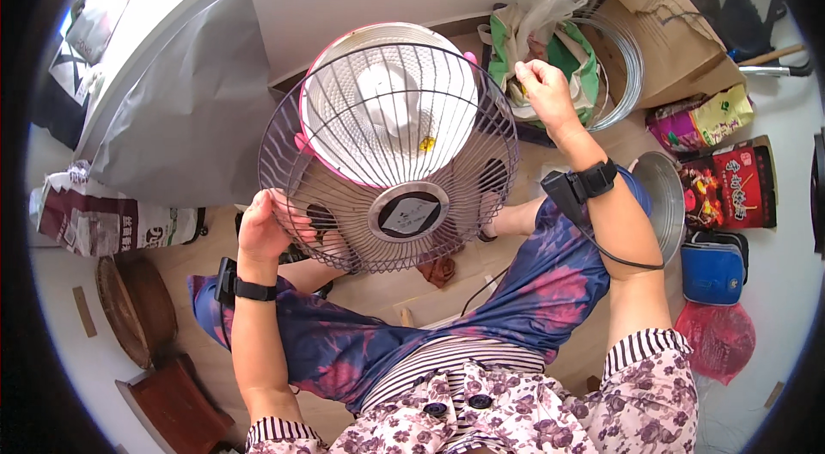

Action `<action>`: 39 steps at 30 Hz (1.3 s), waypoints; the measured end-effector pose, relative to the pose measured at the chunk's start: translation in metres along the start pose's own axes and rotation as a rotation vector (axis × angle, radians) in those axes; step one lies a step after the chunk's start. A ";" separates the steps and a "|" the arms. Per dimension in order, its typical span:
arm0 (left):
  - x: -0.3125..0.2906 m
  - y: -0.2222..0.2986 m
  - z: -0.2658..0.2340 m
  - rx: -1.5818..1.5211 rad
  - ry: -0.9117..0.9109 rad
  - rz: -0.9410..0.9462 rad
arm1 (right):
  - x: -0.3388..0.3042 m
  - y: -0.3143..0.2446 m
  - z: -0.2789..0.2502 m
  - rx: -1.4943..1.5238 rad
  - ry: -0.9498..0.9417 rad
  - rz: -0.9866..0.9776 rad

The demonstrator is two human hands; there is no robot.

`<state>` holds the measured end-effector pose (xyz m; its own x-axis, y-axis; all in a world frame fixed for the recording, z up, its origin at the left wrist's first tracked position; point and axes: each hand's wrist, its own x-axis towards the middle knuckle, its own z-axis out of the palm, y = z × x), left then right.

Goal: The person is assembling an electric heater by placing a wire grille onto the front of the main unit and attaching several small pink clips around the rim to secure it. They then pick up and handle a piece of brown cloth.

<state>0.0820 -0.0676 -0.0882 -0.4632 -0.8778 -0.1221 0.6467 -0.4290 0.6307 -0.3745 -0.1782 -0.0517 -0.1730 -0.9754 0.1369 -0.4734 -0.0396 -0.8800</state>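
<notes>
A dark round wire fan guard [348,140] with a silver-ringed centre badge stands tilted between my legs. My left hand [273,226] grips its left edge, fingers against the wires. My right hand [546,93] is raised beyond the guard's right side, apart from it, thumb and fingertips pinched together. Whatever the pinch holds, if anything, is too small to make out. Through the wires shows a white woven-texture basin [344,132] with a pink rim, with a white rounded form and a small yellow patch inside. Both my wrists wear black straps with small devices.
At the back right are a green-and-white bag [584,67], a wire coil [634,67] and a cardboard box [666,33]. Packages, a metal bowl [666,205] and a blue pouch [711,272] lie right. Left are a grey sheet [185,110], a sack [112,215] and brown containers [137,308].
</notes>
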 end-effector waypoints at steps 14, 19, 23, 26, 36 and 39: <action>-0.004 0.014 0.004 -0.039 0.062 -0.039 | -0.018 -0.002 -0.005 -0.045 -0.645 0.362; -0.006 0.010 -0.004 -0.339 0.169 0.005 | -0.028 -0.008 0.002 0.028 -0.762 0.271; -0.002 0.011 -0.005 -0.339 0.116 -0.005 | -0.022 -0.008 0.003 -0.167 -0.741 0.257; -0.001 0.013 -0.008 -0.198 0.147 0.019 | -0.022 -0.002 0.007 0.106 -0.667 0.360; 0.010 0.012 0.007 -0.047 0.332 0.070 | -0.021 -0.023 0.012 0.499 -0.725 0.427; 0.013 0.012 0.013 -0.057 0.328 0.057 | -0.023 -0.022 0.016 0.438 -0.722 0.375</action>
<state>0.0759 -0.0814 -0.0723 -0.2119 -0.9186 -0.3337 0.7032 -0.3804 0.6007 -0.3459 -0.1588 -0.0428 0.4008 -0.8340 -0.3792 -0.1008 0.3712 -0.9230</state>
